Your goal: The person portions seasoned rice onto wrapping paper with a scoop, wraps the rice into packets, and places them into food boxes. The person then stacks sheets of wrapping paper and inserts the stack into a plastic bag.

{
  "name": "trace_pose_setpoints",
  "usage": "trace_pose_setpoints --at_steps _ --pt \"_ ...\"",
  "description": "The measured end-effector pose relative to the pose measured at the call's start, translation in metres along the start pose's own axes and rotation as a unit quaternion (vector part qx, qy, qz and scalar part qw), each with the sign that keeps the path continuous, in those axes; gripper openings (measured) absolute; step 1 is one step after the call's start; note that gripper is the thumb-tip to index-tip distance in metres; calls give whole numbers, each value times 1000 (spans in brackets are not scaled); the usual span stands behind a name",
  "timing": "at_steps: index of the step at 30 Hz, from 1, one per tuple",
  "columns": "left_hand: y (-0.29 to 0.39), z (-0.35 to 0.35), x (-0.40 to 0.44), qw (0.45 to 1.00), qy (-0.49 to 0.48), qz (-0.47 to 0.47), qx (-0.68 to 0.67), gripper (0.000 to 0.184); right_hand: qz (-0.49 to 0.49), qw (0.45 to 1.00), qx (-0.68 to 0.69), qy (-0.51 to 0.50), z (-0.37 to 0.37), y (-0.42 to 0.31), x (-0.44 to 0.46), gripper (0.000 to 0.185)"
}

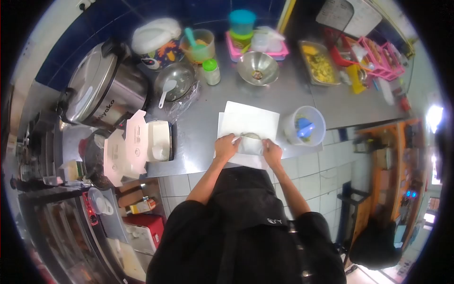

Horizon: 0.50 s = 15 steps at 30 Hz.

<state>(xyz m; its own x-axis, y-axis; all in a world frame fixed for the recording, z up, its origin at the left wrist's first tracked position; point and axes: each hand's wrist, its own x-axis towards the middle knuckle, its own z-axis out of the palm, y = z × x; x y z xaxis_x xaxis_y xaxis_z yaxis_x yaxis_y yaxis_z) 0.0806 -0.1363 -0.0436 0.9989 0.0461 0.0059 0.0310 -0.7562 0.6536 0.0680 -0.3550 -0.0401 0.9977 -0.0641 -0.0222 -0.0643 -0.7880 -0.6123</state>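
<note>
White paper sheets (250, 120) lie at the front edge of the steel counter. My left hand (226, 147) pinches the left side of a folded edge of the paper, and my right hand (272, 153) pinches its right side. Between the two hands the paper is folded over something pale and rounded (250, 136), mostly covered. To the right of the sheets stands a clear tub (318, 124) with a blue scoop (305, 128) in it. Beyond the paper is a metal bowl (258, 68).
Open cardboard boxes (137, 146) and a large rice cooker (97, 90) stand at the left. A pan with a white spoon (167, 89) and a green-capped jar (211, 73) are behind. A tray of yellow food (319, 64) and pink baskets (378, 59) sit at the back right.
</note>
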Motion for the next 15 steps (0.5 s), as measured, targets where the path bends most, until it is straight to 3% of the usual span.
trace_pose_setpoints --at_steps 2,4,6,7,8,9,11,13,15 --pt "-3 -1 1 994 -91 -10 56 23 -4 1000 -24 -16 6 3 -4 26" --pt "4 -9 0 996 -70 -1 48 23 -8 999 -46 -22 0 -7 -5 26" --pt "12 -14 -5 998 -44 3 38 23 -32 998 -31 34 -10 -13 -8 21" --pt "15 -16 -7 996 0 77 33 26 -40 998 -34 30 -12 -13 -5 21" --pt "16 -20 -12 987 43 150 31 29 -60 994 5 95 -15 -14 -5 18" --pt "19 -24 -19 988 46 144 32 29 -77 983 46 159 -18 -20 -5 16" --pt "28 -30 -28 963 27 267 27 27 -69 984 53 158 -28 -29 -5 16" --pt "29 -34 -35 949 58 310 23 18 -167 972 52 156 -36 -39 -5 20" --pt "22 -26 -48 942 -163 292 12 13 -195 971 63 126 -37 -46 -7 24"
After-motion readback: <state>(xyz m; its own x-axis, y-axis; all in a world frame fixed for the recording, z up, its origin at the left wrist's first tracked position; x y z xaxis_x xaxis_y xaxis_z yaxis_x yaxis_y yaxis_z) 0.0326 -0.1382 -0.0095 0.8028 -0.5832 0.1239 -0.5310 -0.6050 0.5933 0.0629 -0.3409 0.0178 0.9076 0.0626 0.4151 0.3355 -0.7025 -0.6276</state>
